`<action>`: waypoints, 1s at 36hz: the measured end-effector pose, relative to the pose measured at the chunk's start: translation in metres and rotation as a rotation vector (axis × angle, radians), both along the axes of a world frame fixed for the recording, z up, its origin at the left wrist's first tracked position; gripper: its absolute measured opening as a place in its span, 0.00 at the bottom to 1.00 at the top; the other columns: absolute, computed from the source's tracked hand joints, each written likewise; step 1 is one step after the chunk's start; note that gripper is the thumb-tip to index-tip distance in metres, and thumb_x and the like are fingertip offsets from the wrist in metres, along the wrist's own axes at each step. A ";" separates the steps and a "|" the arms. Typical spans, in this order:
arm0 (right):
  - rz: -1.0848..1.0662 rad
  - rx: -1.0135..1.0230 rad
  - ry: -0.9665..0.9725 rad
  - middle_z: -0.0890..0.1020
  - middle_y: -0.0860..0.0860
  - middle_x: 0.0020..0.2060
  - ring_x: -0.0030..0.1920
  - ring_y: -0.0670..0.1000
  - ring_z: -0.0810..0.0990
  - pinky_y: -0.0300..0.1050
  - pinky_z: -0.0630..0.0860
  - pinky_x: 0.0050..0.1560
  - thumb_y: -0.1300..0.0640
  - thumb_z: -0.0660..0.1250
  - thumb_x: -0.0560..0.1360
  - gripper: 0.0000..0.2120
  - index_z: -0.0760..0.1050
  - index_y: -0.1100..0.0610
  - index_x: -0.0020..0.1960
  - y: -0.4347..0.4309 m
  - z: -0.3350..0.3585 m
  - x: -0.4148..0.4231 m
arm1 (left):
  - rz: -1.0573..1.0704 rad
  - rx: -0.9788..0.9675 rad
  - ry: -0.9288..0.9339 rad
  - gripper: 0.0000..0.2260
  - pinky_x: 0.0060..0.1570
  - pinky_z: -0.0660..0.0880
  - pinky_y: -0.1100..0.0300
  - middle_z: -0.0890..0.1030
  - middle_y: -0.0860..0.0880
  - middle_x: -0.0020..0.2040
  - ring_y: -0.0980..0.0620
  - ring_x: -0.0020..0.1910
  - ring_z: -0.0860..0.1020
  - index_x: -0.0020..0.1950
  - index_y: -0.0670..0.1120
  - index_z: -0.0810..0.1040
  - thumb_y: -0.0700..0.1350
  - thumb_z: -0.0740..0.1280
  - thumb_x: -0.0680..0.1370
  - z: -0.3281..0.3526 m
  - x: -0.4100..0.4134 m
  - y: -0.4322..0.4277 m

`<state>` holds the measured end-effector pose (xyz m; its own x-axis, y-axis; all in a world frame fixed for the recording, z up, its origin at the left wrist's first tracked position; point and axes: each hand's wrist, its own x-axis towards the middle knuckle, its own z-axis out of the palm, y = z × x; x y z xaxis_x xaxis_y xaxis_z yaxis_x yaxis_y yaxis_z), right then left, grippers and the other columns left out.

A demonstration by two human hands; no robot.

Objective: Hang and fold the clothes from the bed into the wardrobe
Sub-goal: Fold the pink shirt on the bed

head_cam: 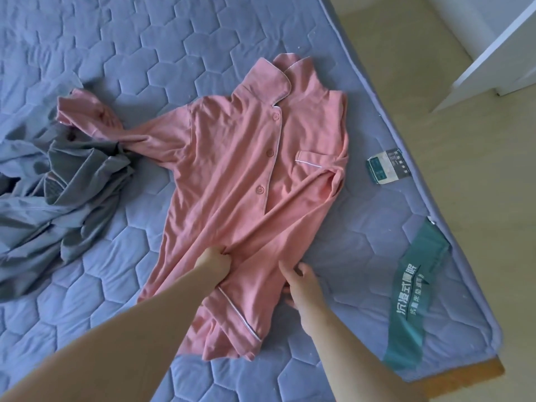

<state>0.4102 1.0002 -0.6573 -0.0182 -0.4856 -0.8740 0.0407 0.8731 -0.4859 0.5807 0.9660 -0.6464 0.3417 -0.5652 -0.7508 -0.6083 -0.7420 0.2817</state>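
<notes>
Your left hand (213,264) has its fingers (222,253) curled into a bunch of pink cloth near the lower front of the pyjama shirt (246,169), pinching a gathered fold, while your right hand (301,281) lies on the hem at about 3 o'clock from it, thumb up and fingers tucked at or under the edge; whether they actually pinch the cloth there you cannot tell from this view. The risk starts right at that left pinch: it holds a wad rather than a flat edge, so any pull is likely to drag creases up the buttoned front instead of smoothing it. The right sleeve side is already folded across the body with its piped cuff (240,317) lying at 6 o'clock, and a tug could slide that layer askew. At 10 o'clock the other sleeve (95,117) is twisted and rests on the grey garment pile (58,192); lift or fold the shirt now and that sleeve may catch the pile and haul it along. The shirt lies on the bed (116,53) with its collar at 12 o'clock, near the mattress edge at 3 o'clock, where a label (387,166) and a green band (417,288) sit, so a careless sweep to that side could send cloth over onto the floor (464,169).
</notes>
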 end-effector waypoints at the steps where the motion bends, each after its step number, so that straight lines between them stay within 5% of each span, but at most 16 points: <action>1: -0.041 -0.013 -0.009 0.79 0.49 0.48 0.50 0.51 0.78 0.50 0.76 0.55 0.49 0.69 0.72 0.15 0.70 0.53 0.55 -0.003 0.001 0.004 | -0.003 -0.002 0.010 0.07 0.43 0.69 0.58 0.79 0.36 0.51 0.38 0.53 0.77 0.40 0.44 0.73 0.37 0.59 0.76 0.000 0.000 0.001; 5: -0.110 -0.038 0.075 0.78 0.51 0.52 0.54 0.53 0.77 0.54 0.75 0.59 0.56 0.71 0.70 0.23 0.66 0.53 0.61 -0.013 -0.005 0.011 | 0.034 -0.006 0.048 0.12 0.42 0.70 0.56 0.75 0.41 0.37 0.42 0.42 0.74 0.33 0.45 0.69 0.35 0.59 0.76 -0.003 0.003 0.000; 8: -0.003 -0.075 0.211 0.76 0.55 0.39 0.40 0.55 0.76 0.46 0.78 0.38 0.63 0.63 0.73 0.02 0.72 0.58 0.41 -0.019 -0.008 0.003 | 0.059 -0.033 0.067 0.14 0.37 0.67 0.56 0.69 0.49 0.30 0.48 0.38 0.70 0.30 0.46 0.68 0.34 0.59 0.75 -0.006 0.007 -0.002; 10: 0.023 -0.093 0.282 0.70 0.54 0.30 0.31 0.52 0.69 0.41 0.73 0.27 0.64 0.61 0.75 0.13 0.66 0.58 0.32 -0.018 -0.013 -0.005 | 0.055 -0.042 0.065 0.13 0.35 0.64 0.59 0.70 0.49 0.31 0.48 0.38 0.70 0.31 0.47 0.69 0.35 0.59 0.75 -0.008 0.009 -0.002; 15: 0.043 -0.147 0.457 0.66 0.53 0.26 0.34 0.54 0.65 0.51 0.66 0.38 0.63 0.60 0.76 0.18 0.63 0.57 0.28 -0.011 -0.011 -0.021 | -0.022 -0.058 0.040 0.11 0.36 0.66 0.61 0.74 0.50 0.35 0.47 0.38 0.73 0.36 0.48 0.73 0.36 0.58 0.76 -0.006 0.008 0.000; 17: 0.025 -0.164 0.556 0.70 0.55 0.28 0.37 0.57 0.67 0.48 0.63 0.39 0.62 0.60 0.77 0.15 0.70 0.60 0.31 -0.011 -0.004 -0.034 | -0.082 -0.062 0.002 0.10 0.32 0.66 0.61 0.75 0.50 0.35 0.48 0.35 0.74 0.40 0.48 0.75 0.36 0.57 0.75 0.001 0.004 -0.001; 21: -0.065 -0.210 0.705 0.80 0.64 0.50 0.51 0.64 0.75 0.50 0.68 0.48 0.62 0.58 0.78 0.12 0.78 0.67 0.52 -0.017 0.020 -0.072 | -0.204 -0.090 0.039 0.11 0.25 0.65 0.64 0.75 0.49 0.36 0.48 0.34 0.73 0.39 0.49 0.74 0.37 0.56 0.74 0.022 -0.014 -0.006; 26: -0.310 -0.297 0.697 0.80 0.66 0.45 0.40 0.62 0.78 0.50 0.76 0.45 0.64 0.53 0.79 0.12 0.74 0.69 0.50 -0.048 0.058 -0.114 | -0.478 -0.035 0.228 0.13 0.17 0.65 0.68 0.77 0.49 0.42 0.50 0.32 0.74 0.51 0.53 0.76 0.39 0.55 0.77 0.050 -0.063 -0.005; 28: -0.435 -0.344 0.684 0.81 0.66 0.47 0.39 0.60 0.79 0.46 0.74 0.40 0.65 0.51 0.80 0.14 0.73 0.69 0.56 -0.066 0.075 -0.129 | -0.651 -0.025 0.262 0.16 0.23 0.70 0.70 0.78 0.48 0.56 0.48 0.38 0.76 0.61 0.54 0.75 0.41 0.55 0.78 0.058 -0.088 0.004; 31: -0.539 -0.430 0.825 0.79 0.64 0.55 0.50 0.60 0.78 0.40 0.69 0.42 0.64 0.51 0.80 0.15 0.73 0.68 0.59 -0.090 0.102 -0.153 | -0.920 0.081 0.359 0.16 0.53 0.71 0.62 0.74 0.48 0.66 0.49 0.54 0.75 0.67 0.52 0.71 0.46 0.57 0.80 0.065 -0.123 0.021; 33: -0.607 -0.475 0.837 0.78 0.63 0.55 0.54 0.61 0.78 0.50 0.73 0.54 0.61 0.52 0.80 0.14 0.73 0.65 0.58 -0.105 0.115 -0.170 | -1.056 0.313 0.482 0.21 0.56 0.72 0.53 0.70 0.47 0.69 0.49 0.58 0.73 0.72 0.55 0.61 0.47 0.59 0.80 0.071 -0.141 0.027; 36: -0.676 -0.575 0.749 0.79 0.60 0.55 0.57 0.61 0.77 0.58 0.73 0.60 0.60 0.51 0.81 0.14 0.74 0.60 0.57 -0.125 0.131 -0.190 | -1.102 0.513 0.563 0.30 0.61 0.72 0.50 0.61 0.50 0.75 0.49 0.66 0.67 0.76 0.57 0.50 0.51 0.62 0.79 0.078 -0.158 0.023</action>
